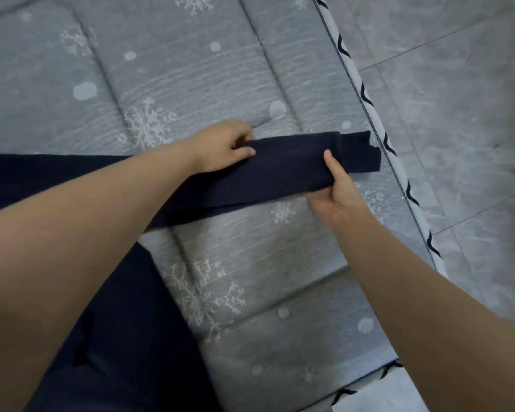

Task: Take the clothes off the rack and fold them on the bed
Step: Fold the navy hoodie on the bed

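1. Two hands working one navy garment (280,171), lying stretched across the bed (191,69) near its right edge.
2. Left hand (220,147) is pinching the sleeve's upper edge, likely anchoring it flat.
3. Right hand (336,188) is gripping the lower edge, thumb on top, probably readying a fold inward.

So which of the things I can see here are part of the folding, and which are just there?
Part of the job:
- dark navy knit garment, its long sleeve stretched across the bed
- left hand, pinching the sleeve
- right hand, gripping the sleeve
- grey quilted snowflake-print bed cover, the folding surface

Just there:
- grey marbled floor tiles
- white edging with dark chevrons
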